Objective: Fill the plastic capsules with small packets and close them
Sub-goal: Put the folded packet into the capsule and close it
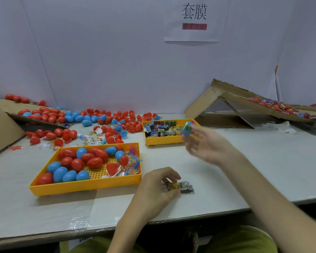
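Observation:
My left hand (158, 187) rests on the white table (263, 161) near its front edge, fingers curled, pinching a few small printed packets (182, 187) that lie flat on the surface. My right hand (208, 145) is raised to the right of the small yellow tray (162, 141) of packets and is blurred by motion. At its fingertips is a blue capsule (187, 129) with something green on it, held between thumb and fingers. The large yellow tray (84, 185) on the left holds several red and blue capsules and some loose packets.
Many red and blue capsules and halves (102, 121) are strewn over the table's back left, some on a cardboard ramp (16, 108). A folded cardboard chute (235, 99) at the back right carries wrapped capsules. A paper sign hangs on the wall behind.

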`<move>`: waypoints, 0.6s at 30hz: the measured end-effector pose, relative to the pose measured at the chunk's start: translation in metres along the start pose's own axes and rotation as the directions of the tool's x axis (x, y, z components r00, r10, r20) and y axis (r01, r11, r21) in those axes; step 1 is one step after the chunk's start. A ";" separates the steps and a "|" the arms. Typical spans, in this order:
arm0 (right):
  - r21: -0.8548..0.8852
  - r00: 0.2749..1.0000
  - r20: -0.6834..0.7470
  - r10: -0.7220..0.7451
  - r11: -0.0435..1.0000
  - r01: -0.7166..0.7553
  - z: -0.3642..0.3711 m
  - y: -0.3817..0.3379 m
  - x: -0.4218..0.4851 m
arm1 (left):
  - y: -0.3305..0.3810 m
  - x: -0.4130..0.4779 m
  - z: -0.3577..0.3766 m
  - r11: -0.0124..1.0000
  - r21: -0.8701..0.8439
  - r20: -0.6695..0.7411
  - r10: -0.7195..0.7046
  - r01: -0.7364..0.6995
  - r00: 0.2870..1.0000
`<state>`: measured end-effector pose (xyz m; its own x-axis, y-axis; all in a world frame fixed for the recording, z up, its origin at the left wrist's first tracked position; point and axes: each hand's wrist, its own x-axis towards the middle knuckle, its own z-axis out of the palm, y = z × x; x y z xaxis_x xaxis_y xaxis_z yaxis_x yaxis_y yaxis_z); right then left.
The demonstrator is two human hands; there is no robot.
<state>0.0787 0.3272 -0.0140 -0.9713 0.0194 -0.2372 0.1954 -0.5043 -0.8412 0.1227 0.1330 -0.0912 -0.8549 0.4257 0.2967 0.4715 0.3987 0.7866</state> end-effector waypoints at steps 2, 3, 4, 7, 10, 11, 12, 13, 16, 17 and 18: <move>0.105 0.989 -0.030 -0.143 0.984 0.146 0.003 -0.052 0.018 | -0.001 0.000 0.000 1.000 0.015 -0.001 0.010 -0.010 1.000; 0.205 0.973 -0.066 -0.220 0.952 0.229 0.002 -0.079 0.025 | -0.002 0.001 0.000 1.000 0.022 -0.002 0.013 -0.013 1.000; 0.288 0.959 -0.107 -0.263 0.915 0.283 -0.001 -0.102 0.029 | -0.003 0.001 0.000 1.000 0.024 -0.001 0.015 -0.015 1.000; 0.181 0.957 -0.145 -0.249 0.945 0.273 -0.009 -0.120 0.029 | -0.003 0.001 -0.001 0.999 0.025 0.022 0.024 -0.025 0.999; -0.165 0.960 -0.094 -0.264 0.955 0.246 -0.016 -0.069 0.015 | -0.004 0.001 -0.001 0.998 0.035 0.030 0.046 -0.047 0.999; -0.248 0.964 -0.069 -0.257 0.940 0.233 -0.018 -0.047 0.007 | -0.004 0.001 0.000 0.999 0.031 0.018 0.044 -0.044 0.999; -0.333 0.966 -0.068 -0.249 0.919 0.214 -0.021 -0.025 -0.003 | -0.004 0.001 0.001 0.999 0.023 0.003 0.034 -0.034 0.999; -0.414 0.964 -0.087 -0.251 0.889 0.194 -0.025 -0.002 -0.012 | -0.004 0.001 0.001 1.000 0.011 -0.012 0.020 -0.020 1.000; -0.580 0.952 -0.088 -0.294 0.792 0.190 -0.026 0.056 -0.033 | -0.005 0.000 0.003 0.999 -0.030 -0.059 -0.018 0.016 0.998; -0.636 0.944 -0.064 -0.324 0.742 0.212 -0.024 0.070 -0.036 | -0.006 0.000 0.003 0.999 -0.032 -0.069 -0.026 0.023 0.997; -0.702 0.931 -0.038 -0.362 0.673 0.233 -0.021 0.080 -0.038 | -0.007 0.001 0.003 0.999 -0.030 -0.078 -0.031 0.029 0.997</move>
<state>0.1335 0.3042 -0.0822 -0.9702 0.2332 0.0653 0.0005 0.2716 -0.9624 0.1194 0.1335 -0.0980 -0.8833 0.3488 0.3133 0.4401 0.3862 0.8107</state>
